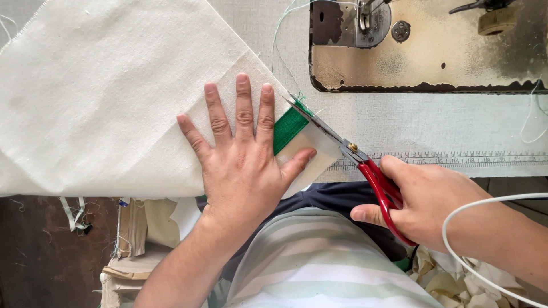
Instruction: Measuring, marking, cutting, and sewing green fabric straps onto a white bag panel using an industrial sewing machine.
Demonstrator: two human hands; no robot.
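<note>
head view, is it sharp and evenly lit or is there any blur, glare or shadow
Head view: soft, even daylight; the left hand, cream fabric and red scissors in the right hand are sharp; no strong glare on the blades; only faint shadows under the hands; the floor at lower left is dim.

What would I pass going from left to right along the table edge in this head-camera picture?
Cream fabric → left hand pressed flat on it → green strip → scissors' blades → red scissor handles → right hand → white cable.
</note>
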